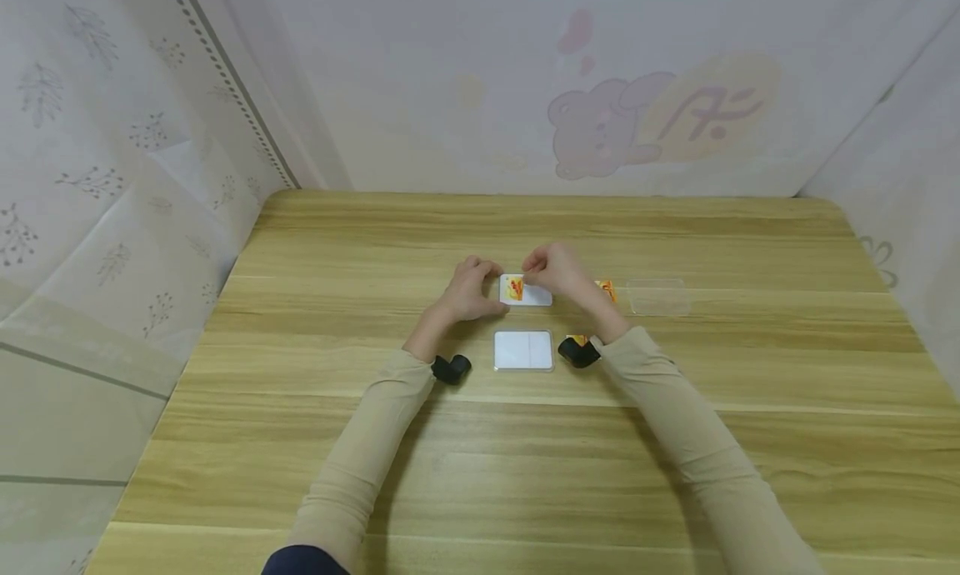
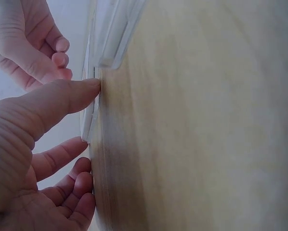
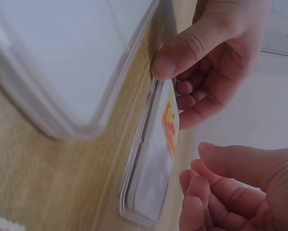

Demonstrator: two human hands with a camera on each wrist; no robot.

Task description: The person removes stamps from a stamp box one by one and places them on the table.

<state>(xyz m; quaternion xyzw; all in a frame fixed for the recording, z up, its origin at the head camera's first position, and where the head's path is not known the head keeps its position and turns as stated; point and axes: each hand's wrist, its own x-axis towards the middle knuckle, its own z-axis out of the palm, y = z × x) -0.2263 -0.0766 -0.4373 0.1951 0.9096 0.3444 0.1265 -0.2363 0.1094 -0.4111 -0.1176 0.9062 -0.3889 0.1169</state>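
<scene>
My left hand [image 1: 468,293] holds the left end of a flat white box [image 1: 537,296] between thumb and forefinger, at its two long edges. The box lies on a clear plastic base, seen in the right wrist view. A small yellow-and-red printed piece [image 1: 514,288] sits flat on the box's left half. Above the right half hovers my right hand [image 1: 558,268], its fingers bent. In the right wrist view a gap shows between that hand's thumb and forefinger [image 3: 230,185], with nothing visible in it. Closer to me rests a second white box [image 1: 522,350] in a clear case.
Right of the boxes lie two more orange printed pieces [image 1: 607,289], the nearer one [image 1: 577,339] partly hidden by the right wrist's black camera [image 1: 578,352]. A clear plastic lid [image 1: 658,297] lies farther right. Fabric curtains [image 1: 420,92] border the wooden table [image 1: 480,483].
</scene>
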